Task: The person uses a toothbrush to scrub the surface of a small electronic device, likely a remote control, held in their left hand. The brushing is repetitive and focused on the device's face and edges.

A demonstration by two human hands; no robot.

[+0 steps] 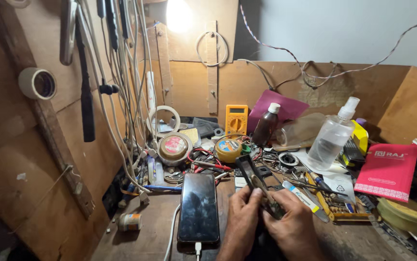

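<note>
Both the left hand (243, 217) and right hand (293, 223) close their fingers around a small dark phone part (261, 188), with a plugged-in smartphone (198, 207) lying just left of the left fingers.

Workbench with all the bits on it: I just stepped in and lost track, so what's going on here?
A person sits at a cluttered wooden workbench. Both hands are closed around a small dark device, the left hand from the left, the right hand from the right, their fingers touching it near the top. Beside the left hand a black smartphone lies flat, screen dark, with a white cable plugged in. Behind stand a yellow multimeter, a brown bottle and a clear spray bottle.
</note>
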